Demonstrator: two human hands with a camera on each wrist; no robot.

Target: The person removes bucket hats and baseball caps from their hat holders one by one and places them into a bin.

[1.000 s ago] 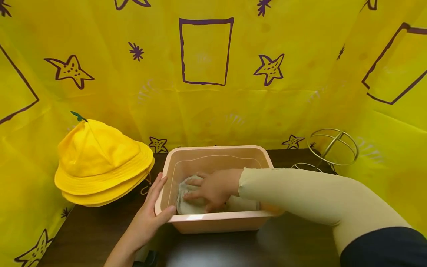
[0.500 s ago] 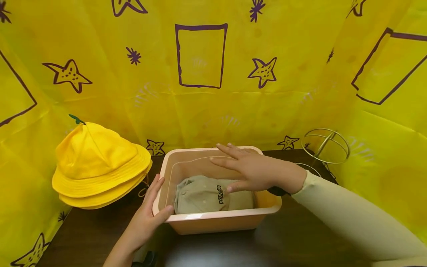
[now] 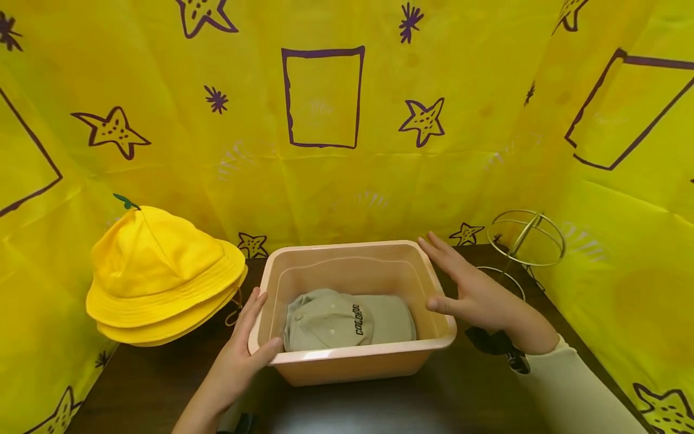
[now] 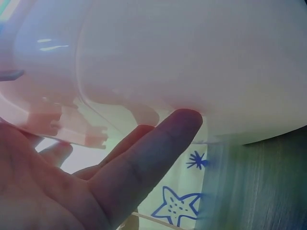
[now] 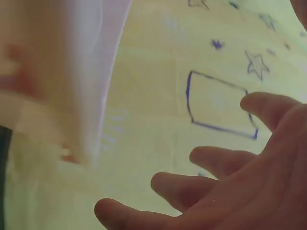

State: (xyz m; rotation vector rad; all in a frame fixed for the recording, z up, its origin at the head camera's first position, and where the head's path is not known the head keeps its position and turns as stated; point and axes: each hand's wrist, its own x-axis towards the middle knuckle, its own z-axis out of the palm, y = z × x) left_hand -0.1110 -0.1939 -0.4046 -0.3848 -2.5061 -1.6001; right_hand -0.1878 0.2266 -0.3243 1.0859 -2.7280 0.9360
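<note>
A grey-green cap (image 3: 325,324) with dark lettering lies inside a pale pink bin (image 3: 352,354), its brim to the right. At the bin's left side, my left hand (image 3: 244,346) touches the rim near the front corner, thumb over the edge. The left wrist view shows the extended fingers of my left hand (image 4: 120,179) against the outer wall of the bin (image 4: 177,52). Over the right rim, my right hand (image 3: 477,292) is spread and holds nothing. In the right wrist view a gap separates my right hand (image 5: 249,179) from the bin (image 5: 86,67).
Stacked yellow hats (image 3: 162,277) stand on the left of the dark table (image 3: 152,386), a green sprout on the top one. A gold wire stand (image 3: 523,238) is at the back right. Yellow patterned cloth (image 3: 320,199) encloses the back and sides.
My right hand has come off the cap, up out of the bin and across to its right rim, uncovering the lettering. My left hand has stayed on the left rim.
</note>
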